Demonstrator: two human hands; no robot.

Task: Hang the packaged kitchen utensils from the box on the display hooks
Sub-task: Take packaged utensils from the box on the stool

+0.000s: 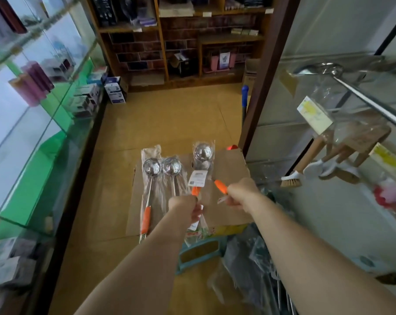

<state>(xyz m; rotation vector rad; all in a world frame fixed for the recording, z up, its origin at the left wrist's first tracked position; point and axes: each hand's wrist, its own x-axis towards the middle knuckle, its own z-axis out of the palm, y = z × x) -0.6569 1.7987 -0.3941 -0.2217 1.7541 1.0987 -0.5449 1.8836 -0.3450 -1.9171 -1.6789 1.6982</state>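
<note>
Left hand (184,205) and right hand (240,194) are both gripping bagged ladles (202,152) mid-frame, fingers (195,212) curling round the orange handles, so I'm thinking untangle the bags before hooking.

one view only — a wide-angle camera worn on the person's head, which looked forward and down along both forearms. the left hand (184,206) and right hand (242,193), each gripping packaged ladles (202,153), sat close, mid-frame; the floor (169,114) and wooden shelves (231,38) lay farther off — edges bowed.
</note>
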